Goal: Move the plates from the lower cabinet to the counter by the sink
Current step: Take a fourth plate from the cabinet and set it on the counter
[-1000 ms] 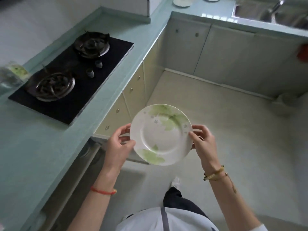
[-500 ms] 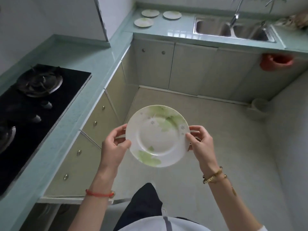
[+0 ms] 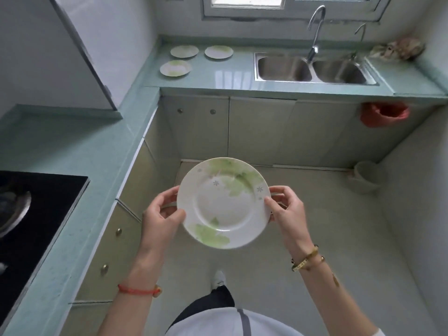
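Swung off the black hob: pale-green bench by the steel sink now at 12 o'clock. My left hand and right hand grip the white green-leaf ceramic plate at 9 and 3, mid-carry

The stove is cut off by the left picture edge. The plate partly hides the fingers of the left hand and right hand. The object at the counter far right corner is blurred and unidentifiable.
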Demonstrator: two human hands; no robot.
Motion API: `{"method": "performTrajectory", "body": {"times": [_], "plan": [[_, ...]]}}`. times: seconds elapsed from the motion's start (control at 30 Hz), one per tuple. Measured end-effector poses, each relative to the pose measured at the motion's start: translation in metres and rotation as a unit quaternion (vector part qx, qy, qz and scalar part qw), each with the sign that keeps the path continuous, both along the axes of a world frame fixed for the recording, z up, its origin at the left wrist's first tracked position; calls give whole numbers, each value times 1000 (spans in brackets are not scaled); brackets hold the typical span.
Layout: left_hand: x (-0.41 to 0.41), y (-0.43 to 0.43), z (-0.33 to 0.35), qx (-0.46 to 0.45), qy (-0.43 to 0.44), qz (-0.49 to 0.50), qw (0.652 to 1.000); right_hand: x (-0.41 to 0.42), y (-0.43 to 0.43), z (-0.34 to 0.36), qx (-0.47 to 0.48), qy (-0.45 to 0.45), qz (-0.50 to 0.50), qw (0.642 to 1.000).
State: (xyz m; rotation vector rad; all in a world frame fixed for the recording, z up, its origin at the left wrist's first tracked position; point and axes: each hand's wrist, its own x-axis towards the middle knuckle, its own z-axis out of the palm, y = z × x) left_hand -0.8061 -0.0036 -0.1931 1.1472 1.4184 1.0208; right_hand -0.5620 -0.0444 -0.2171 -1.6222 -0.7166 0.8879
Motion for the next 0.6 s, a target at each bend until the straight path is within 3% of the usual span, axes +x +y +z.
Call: {"method": "performTrajectory", "body": {"times": [0.6], "plan": [[92, 307, 4, -5, 7, -17, 1000, 92, 304, -3, 8, -1, -16, 1000]]}}
